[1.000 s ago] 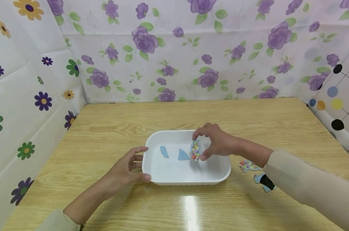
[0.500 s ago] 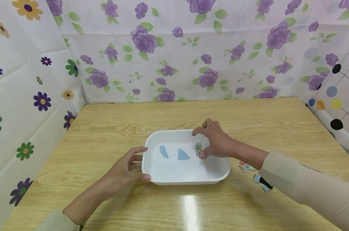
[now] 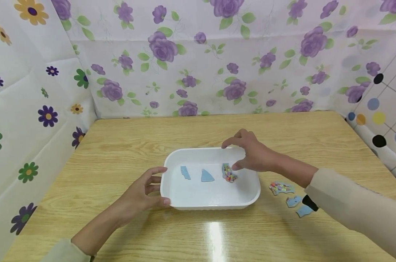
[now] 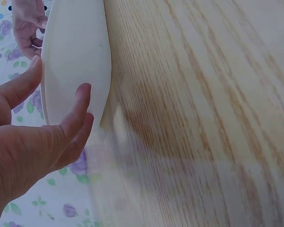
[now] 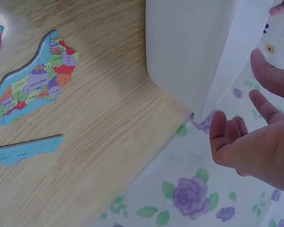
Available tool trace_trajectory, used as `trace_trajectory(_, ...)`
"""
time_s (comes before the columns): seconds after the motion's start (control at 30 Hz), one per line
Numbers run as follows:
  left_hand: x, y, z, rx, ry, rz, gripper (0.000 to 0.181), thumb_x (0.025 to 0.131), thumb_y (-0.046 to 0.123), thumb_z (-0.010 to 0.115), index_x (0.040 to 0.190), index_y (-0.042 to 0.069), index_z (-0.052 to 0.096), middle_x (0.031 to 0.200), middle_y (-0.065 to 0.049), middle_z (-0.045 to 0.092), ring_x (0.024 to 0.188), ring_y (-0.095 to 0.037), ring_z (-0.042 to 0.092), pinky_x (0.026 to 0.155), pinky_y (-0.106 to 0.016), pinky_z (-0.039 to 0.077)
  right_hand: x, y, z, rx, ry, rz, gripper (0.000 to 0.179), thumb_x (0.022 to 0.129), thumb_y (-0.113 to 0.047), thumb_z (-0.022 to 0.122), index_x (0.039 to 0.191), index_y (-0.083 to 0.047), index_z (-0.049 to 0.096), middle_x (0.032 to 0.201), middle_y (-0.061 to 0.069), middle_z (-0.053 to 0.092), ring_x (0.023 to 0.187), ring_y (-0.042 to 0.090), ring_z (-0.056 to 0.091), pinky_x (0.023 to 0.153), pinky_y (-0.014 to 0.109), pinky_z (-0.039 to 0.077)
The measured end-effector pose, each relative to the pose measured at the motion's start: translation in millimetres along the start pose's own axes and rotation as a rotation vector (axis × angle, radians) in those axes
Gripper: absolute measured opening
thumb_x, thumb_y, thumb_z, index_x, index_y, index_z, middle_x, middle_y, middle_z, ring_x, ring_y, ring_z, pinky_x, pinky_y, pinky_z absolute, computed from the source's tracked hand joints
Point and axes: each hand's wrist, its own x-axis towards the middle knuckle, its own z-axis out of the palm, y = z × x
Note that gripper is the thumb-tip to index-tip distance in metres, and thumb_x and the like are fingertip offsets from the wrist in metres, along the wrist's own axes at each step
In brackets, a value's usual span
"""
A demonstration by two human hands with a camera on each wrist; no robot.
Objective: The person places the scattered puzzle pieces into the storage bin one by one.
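Observation:
A white plastic tray [image 3: 198,198] sits on the wooden table. My left hand [image 3: 137,193] holds its left end, thumb and index finger at the rim; the left wrist view has the other fingertips against the outer wall [image 4: 75,47]. Inside lie a narrow blue puzzle piece [image 3: 185,172], a triangular blue puzzle piece [image 3: 207,176] and a multicoloured map puzzle piece [image 3: 229,175]. Over the tray's right side my right hand [image 3: 257,154] hovers with thumb and fingers apart, holding nothing. Its thumb tip is close beside the multicoloured piece.
Right of the tray, a map puzzle piece [image 3: 281,187] and two blue pieces, one small [image 3: 293,201] and one nearer the front [image 3: 304,211], lie on the table. A black band [image 3: 310,203] shows at the right cuff. Flower-printed sheets [image 3: 191,72] hang behind the table.
A second ago my right hand pinched the multicoloured puzzle piece above the tray. It has set the piece down at the tray's right, let go and drawn up slightly. The left hand stays put.

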Motion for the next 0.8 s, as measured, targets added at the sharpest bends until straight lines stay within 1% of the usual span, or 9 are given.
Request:
trace_trajectory(0.13, 0.7, 0.1, 0.0, 0.005, 0.001, 0.001, 0.086, 0.077, 0.014, 0.082, 0.147, 0.017, 0.031, 0.139, -0.017, 0.044, 0.127, -0.034, 0.047, 0.096, -0.043, 0.047, -4.4, 5.7, -8.3, 0.039, -0.010, -0.011, 0.060, 0.075, -0.005, 0.081, 0.130, -0.012, 0.058, 0.119, 0.017, 0.043, 0.109, 0.033, 0.037, 0.086, 0.048, 0.040)
trace_trajectory(0.3, 1.1, 0.3, 0.2, 0.007, 0.001, 0.000, 0.086, 0.077, 0.014, 0.082, 0.147, 0.017, 0.031, 0.139, -0.018, 0.044, 0.127, -0.034, 0.047, 0.096, -0.043, 0.047, -13.8, 20.9, -22.1, 0.073, -0.018, -0.024, 0.061, 0.078, -0.007, 0.080, 0.134, -0.012, 0.055, 0.121, 0.017, 0.045, 0.110, 0.034, 0.043, 0.083, 0.047, 0.043)
trace_trajectory(0.47, 0.9, 0.1, 0.2, 0.009, -0.001, 0.001, 0.086, 0.077, 0.014, 0.082, 0.147, 0.017, 0.031, 0.139, -0.018, 0.044, 0.127, -0.034, 0.047, 0.095, -0.042, 0.048, -24.8, 37.5, -34.8, 0.131, -0.016, 0.002, 0.060, 0.081, -0.009, 0.078, 0.135, -0.014, 0.053, 0.123, 0.015, 0.045, 0.107, 0.032, 0.044, 0.079, 0.043, 0.043)
trace_trajectory(0.57, 0.7, 0.2, 0.2, 0.012, -0.004, 0.003, 0.086, 0.077, 0.014, 0.081, 0.147, 0.017, 0.030, 0.139, -0.018, 0.043, 0.127, -0.034, 0.047, 0.095, -0.042, 0.048, -31.5, 46.3, -39.9, 0.149, -0.014, 0.029, 0.057, 0.083, -0.010, 0.075, 0.136, -0.016, 0.052, 0.123, 0.013, 0.045, 0.106, 0.029, 0.043, 0.080, 0.042, 0.043)
trace_trajectory(0.7, 0.9, 0.3, 0.3, 0.015, -0.006, 0.004, 0.086, 0.077, 0.014, 0.081, 0.147, 0.017, 0.030, 0.139, -0.018, 0.043, 0.126, -0.033, 0.047, 0.095, -0.041, 0.048, -39.1, 58.5, -44.8, 0.151, -0.001, 0.049, 0.053, 0.086, -0.007, 0.071, 0.135, -0.016, 0.053, 0.122, 0.011, 0.045, 0.105, 0.028, 0.044, 0.081, 0.042, 0.044)
trace_trajectory(0.8, 1.3, 0.4, 0.5, 0.012, -0.007, 0.005, 0.086, 0.077, 0.014, 0.081, 0.147, 0.016, 0.030, 0.139, -0.018, 0.043, 0.126, -0.034, 0.047, 0.095, -0.042, 0.048, -44.5, 68.2, -47.4, 0.116, 0.012, 0.069, 0.050, 0.087, -0.006, 0.070, 0.133, -0.015, 0.054, 0.121, 0.013, 0.046, 0.105, 0.030, 0.046, 0.080, 0.042, 0.046)
